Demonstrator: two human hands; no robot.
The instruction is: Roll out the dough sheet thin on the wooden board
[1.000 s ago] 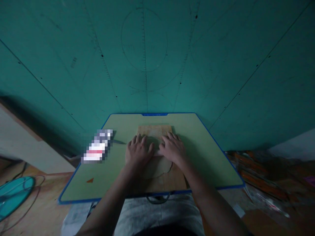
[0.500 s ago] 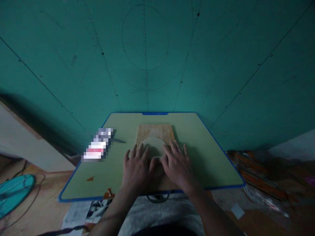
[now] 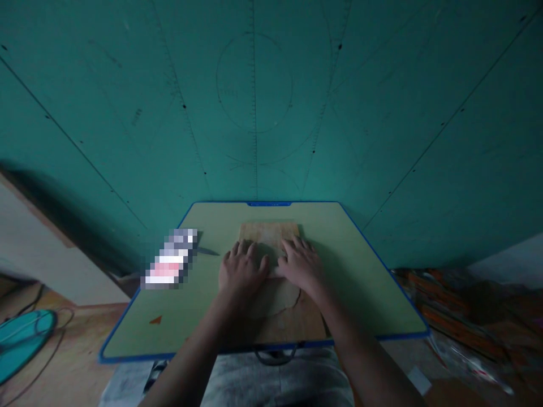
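A round, flat sheet of dough (image 3: 274,297) lies on a wooden board (image 3: 307,323), its near part showing between my forearms. Across it runs a pale rolling pin (image 3: 275,272), visible only as a short piece between my thumbs; the rest is hidden under my hands. My left hand (image 3: 244,268) lies palm down over the left end of the pin, fingers stretched forward. On the right end rests my right hand (image 3: 300,261), also palm down, its fingers spread and slightly bent. Both hands cover the far part of the dough.
The board sits on a pale green table (image 3: 360,282) with a blue rim, against a green wall (image 3: 271,141). A knife blade (image 3: 207,251) sticks out beside a blurred-out object (image 3: 169,260) at left. An orange scrap (image 3: 155,320) lies near the front left.
Both hands have moved forward over the dough with the rolling pin beneath them. The dough's near part is now uncovered, where before its far part showed. The view has tilted slightly up.
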